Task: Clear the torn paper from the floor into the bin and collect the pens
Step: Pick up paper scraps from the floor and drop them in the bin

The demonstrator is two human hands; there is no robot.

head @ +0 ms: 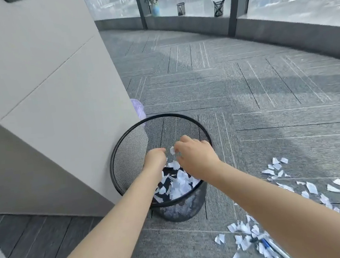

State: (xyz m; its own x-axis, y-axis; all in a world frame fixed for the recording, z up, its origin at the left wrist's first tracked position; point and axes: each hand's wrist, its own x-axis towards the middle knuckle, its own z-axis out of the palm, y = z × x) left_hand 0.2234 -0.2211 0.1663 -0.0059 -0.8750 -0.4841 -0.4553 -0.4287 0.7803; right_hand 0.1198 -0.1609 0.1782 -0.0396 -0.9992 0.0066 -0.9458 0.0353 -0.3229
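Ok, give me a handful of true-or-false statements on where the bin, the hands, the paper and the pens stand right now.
1. Both hands are over the open mesh bin. True: the left hand and right hand are above its mouth.
2. The bin holds no paper yet. False: torn paper pieces already lie inside it.
3. The floor has been cleared of scraps. False: paper scraps lie scattered on the carpet to the right of the bin.
4. A pen lies among the scraps at the lower right. True.
5. The bin stands in the middle of the room. False: it stands beside the grey wall panel.
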